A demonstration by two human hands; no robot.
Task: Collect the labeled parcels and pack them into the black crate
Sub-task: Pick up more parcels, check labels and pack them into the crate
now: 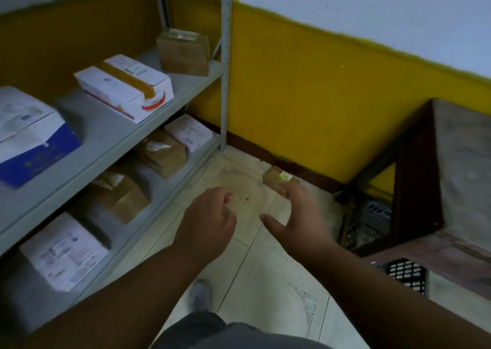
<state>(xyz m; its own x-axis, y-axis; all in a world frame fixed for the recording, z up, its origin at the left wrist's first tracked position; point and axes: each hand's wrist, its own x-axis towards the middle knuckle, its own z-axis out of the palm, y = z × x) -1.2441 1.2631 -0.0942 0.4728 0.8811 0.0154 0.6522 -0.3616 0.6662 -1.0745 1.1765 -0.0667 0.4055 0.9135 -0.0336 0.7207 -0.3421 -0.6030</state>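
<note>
A: What's on the rack?

B: Upper shelf: a brown parcel at the far end by the post, a taped white box in the middle, and a white-and-blue box nearest. All lie apart from one another.

A: And the shelf below?

B: The lower shelf holds a white parcel at the far end, a brown one just beside it, another brown one nearer, and a white labeled box closest to the camera.

A: Anything on the floor?

B: One small brown parcel with a pale label, lying on the tiles against the foot of the yellow wall.

A: The hands?

B: Both reach out over the floor, holding nothing. The left hand has its fingers loosely curled. The right hand is spread, thumb out, its fingertips just at the floor parcel; whether they touch it I cannot tell.

A: The crate?

B: A black lattice crate shows at the right, mostly hidden under a wooden bench. Its contents cannot be seen.
</note>
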